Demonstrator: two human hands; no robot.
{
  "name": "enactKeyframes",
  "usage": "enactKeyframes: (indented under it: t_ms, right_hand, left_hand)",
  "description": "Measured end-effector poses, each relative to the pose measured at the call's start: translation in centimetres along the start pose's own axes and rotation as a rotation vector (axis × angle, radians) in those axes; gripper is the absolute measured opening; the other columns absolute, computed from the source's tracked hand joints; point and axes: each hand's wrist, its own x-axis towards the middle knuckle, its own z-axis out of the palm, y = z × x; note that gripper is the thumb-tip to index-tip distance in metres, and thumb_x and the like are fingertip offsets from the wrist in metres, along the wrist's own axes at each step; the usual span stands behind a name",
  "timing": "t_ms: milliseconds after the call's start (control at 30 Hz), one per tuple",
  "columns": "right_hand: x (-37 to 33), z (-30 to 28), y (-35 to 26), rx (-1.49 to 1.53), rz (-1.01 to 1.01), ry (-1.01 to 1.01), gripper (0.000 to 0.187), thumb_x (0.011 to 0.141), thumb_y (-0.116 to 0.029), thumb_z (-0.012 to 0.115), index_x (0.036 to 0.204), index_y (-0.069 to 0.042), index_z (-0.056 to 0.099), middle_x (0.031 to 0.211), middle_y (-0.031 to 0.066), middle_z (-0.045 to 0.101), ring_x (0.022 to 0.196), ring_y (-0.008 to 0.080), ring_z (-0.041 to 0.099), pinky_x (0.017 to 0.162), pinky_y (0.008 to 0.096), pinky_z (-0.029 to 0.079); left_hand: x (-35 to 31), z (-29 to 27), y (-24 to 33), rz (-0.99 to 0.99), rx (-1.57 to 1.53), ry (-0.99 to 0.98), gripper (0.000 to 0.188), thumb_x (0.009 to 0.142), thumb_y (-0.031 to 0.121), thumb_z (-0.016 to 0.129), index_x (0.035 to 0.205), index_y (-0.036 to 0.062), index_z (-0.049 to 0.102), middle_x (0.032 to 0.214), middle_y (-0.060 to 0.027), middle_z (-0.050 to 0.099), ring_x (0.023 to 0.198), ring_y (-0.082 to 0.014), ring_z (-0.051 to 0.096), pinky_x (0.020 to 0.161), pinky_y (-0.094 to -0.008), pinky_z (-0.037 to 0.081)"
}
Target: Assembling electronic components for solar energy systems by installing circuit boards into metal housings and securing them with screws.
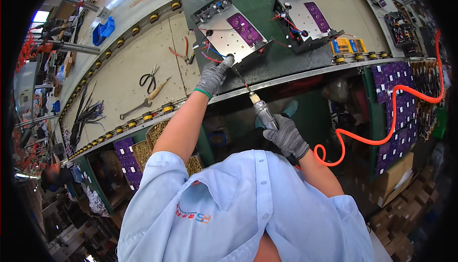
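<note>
My right hand (pixel 287 138), in a grey knit glove, is closed around a silver air screwdriver (pixel 263 112). Its long bit points up and left to the near corner of a metal chassis (pixel 220 27). At that corner my left hand (pixel 213 77), gloved in grey with a green cuff, has its fingers closed on the chassis, close to the bit's tip. Any screw there is too small to see. A purple circuit board (pixel 245 29) lies on the chassis plate, with red and blue wires beside it.
A second chassis (pixel 305 16) stands to the right, near yellow packs (pixel 348 46). An orange coiled hose (pixel 367 140) loops past my right arm. Left on the bench lie pliers (pixel 179 54), scissors (pixel 150 78) and a wrench (pixel 136 109). Bins of brass-coloured screws (pixel 142 153) sit below the edge.
</note>
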Motion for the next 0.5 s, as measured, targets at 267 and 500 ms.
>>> enactKeyframes:
  t_ms: [267,500]
  right_hand:
    - [0.2,0.0,-0.1,0.409,0.127,-0.179,0.040,0.078,-0.024,0.077,0.105,-0.001,0.059,0.087,0.0091,0.062,0.082,0.0192,0.061,0.073,0.0350,0.051]
    - [-0.6,-1.3,2.7,0.115,-0.071,-0.141,0.043,0.077,-0.027,0.077,0.105,0.001,0.059,0.091,0.0132,0.064,0.081,0.0249,0.062,0.075,0.0379,0.051]
  left_hand:
    - [-0.5,-0.4,-1.1,-0.145,-0.345,-0.083,0.059,0.084,0.056,0.073,0.112,0.0053,0.062,0.083,-0.0060,0.060,0.057,-0.0125,0.053,0.047,-0.0280,0.044]
    - [-3.9,-3.6,-4.3,-0.239,-0.913,-0.256,0.036,0.090,0.011,0.061,0.121,-0.0074,0.055,0.120,-0.0256,0.062,0.121,-0.0387,0.060,0.095,-0.0458,0.057]
